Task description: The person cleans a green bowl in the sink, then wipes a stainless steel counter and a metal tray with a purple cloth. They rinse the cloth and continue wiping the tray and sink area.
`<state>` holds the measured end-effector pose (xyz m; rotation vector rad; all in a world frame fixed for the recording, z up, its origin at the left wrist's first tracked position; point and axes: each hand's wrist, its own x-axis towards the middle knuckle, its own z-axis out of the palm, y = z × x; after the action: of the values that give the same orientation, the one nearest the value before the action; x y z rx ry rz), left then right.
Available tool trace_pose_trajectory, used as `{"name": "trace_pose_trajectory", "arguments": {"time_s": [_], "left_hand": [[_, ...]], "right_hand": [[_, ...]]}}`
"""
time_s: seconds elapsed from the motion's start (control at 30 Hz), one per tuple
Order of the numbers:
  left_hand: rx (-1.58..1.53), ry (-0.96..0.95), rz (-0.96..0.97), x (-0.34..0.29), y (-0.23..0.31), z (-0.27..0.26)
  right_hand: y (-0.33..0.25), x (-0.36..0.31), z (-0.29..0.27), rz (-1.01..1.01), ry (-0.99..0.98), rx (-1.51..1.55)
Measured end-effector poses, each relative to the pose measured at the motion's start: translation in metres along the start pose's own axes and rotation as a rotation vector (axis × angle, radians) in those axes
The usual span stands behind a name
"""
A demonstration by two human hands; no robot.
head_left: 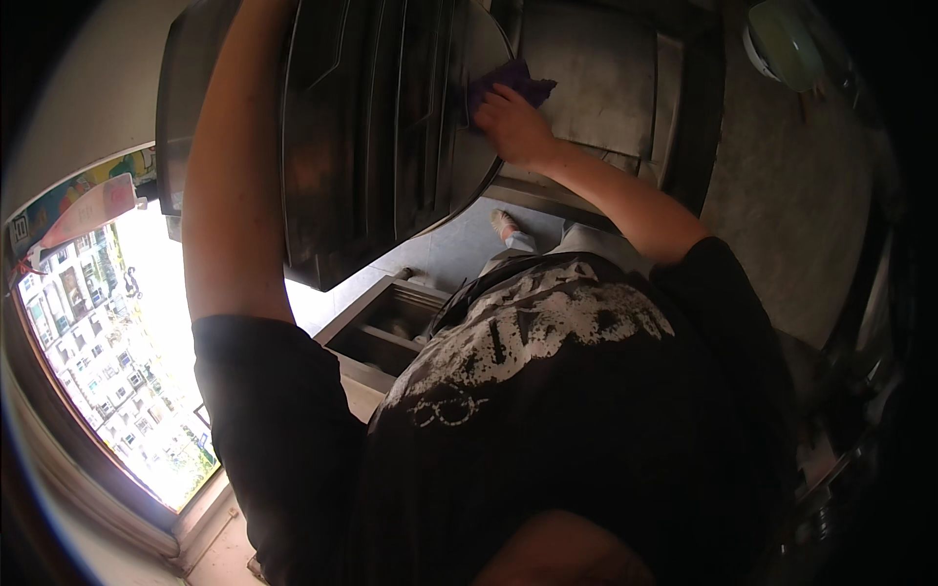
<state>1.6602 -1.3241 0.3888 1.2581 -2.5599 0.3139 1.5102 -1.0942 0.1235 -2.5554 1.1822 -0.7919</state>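
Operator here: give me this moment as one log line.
right hand: holding crumpled purple cloth at right side of glossy black ribbed panel | left hand: out of view past picture's top edge

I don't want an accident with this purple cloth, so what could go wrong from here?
The purple cloth might slip or snag at the dark appliance, where the right hand holds it. The left arm, raised across that appliance in this view, could bump it; the left hand is out of view.
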Motion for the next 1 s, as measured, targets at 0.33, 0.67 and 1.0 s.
{"name": "trace_pose_trajectory", "arguments": {"time_s": [0.33, 0.67, 1.0], "left_hand": [[-0.008, -0.007, -0.004, 0.001, 0.002, -0.003], [-0.012, -0.021, -0.010, 0.003, -0.008, 0.000], [-0.040, 0.071, -0.064, -0.038, 0.047, -0.005]], "right_hand": [[-0.091, -0.050, 0.007, -0.237, -0.082, 0.252], [0.054, 0.030, 0.009, 0.336, 0.370, 0.219], [0.137, 0.051, 0.032, 0.663, 0.283, 0.530]]}}
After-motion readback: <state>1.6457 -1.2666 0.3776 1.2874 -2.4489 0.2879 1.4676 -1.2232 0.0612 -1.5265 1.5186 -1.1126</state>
